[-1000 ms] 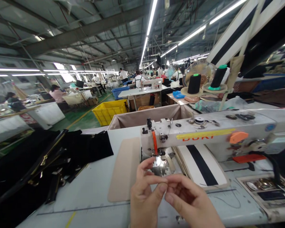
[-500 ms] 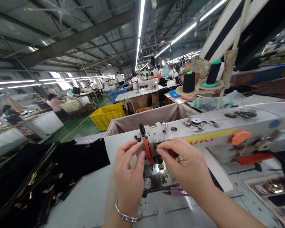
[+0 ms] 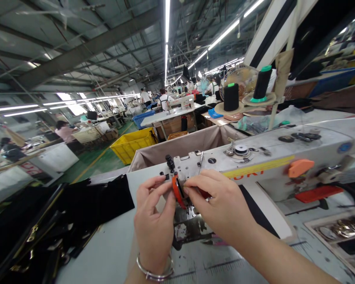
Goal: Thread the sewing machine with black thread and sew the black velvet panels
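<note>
A white sewing machine stands on the table in front of me. Both my hands are raised to its head, by the orange take-up guard. My left hand pinches thumb and forefinger just left of the guard, a silver bracelet on its wrist. My right hand pinches at the guard's right side, fingers closed on something too thin to make out, maybe thread. The needle area below is partly hidden by my hands. Two black thread cones stand behind the machine.
Black fabric pieces and straps with gold hardware lie at the left of the table. A beige cloth-lined bin sits behind the machine, a yellow crate beyond it. A tray of small metal parts is at right. Other workers sit at distant stations.
My hands rose from the table's front up to the machine head, and they now pinch on either side of the orange guard. The view has shifted slightly right.
</note>
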`<move>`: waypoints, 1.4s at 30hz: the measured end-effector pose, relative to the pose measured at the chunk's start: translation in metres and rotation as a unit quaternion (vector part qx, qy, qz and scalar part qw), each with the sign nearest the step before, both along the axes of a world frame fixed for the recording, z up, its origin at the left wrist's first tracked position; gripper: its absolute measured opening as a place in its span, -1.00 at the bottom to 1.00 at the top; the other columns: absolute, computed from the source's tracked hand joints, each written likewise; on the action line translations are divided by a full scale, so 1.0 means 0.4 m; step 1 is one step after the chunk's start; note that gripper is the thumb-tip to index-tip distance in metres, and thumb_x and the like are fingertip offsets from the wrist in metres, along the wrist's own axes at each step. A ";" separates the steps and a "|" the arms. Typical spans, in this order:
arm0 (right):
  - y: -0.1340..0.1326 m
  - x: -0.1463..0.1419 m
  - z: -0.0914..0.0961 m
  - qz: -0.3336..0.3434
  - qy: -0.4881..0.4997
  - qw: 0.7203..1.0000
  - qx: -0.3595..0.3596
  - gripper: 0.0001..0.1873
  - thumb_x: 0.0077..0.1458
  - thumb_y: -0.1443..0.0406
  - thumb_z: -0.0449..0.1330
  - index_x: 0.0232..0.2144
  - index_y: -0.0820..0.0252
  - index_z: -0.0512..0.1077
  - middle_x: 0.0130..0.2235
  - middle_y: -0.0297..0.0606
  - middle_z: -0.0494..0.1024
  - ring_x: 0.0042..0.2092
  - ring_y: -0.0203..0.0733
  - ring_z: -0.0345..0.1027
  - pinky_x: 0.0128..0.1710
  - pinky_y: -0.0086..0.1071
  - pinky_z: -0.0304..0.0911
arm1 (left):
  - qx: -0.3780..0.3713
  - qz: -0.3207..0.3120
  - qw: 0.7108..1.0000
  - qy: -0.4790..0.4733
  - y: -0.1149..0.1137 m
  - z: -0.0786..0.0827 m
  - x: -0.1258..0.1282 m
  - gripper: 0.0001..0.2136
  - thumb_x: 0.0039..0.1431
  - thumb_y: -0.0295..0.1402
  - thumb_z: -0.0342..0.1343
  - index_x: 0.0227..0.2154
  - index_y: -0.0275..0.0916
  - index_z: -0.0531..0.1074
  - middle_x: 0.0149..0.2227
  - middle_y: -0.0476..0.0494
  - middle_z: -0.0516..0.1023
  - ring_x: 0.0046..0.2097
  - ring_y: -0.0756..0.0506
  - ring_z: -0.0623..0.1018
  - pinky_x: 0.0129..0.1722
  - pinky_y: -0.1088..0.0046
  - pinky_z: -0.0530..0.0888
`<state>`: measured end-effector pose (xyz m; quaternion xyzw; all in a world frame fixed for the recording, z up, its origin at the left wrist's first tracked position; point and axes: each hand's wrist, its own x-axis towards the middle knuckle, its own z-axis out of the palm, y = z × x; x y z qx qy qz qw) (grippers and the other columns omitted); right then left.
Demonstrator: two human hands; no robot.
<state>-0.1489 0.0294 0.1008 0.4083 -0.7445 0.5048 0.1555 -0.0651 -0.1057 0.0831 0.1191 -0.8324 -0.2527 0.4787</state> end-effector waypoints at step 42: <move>0.063 0.249 -0.178 0.084 -0.333 0.939 0.023 -0.68 0.22 0.06 0.05 -0.09 0.09 0.36 -0.29 -0.30 0.43 -0.34 -0.27 0.31 -0.30 -0.32 0.27 | -0.247 -0.211 0.811 -0.486 -0.030 -0.053 0.250 -0.76 0.10 -0.62 -0.07 -0.33 -0.21 0.44 -0.33 -0.16 0.53 -0.33 -0.18 0.52 -0.37 0.32 0.41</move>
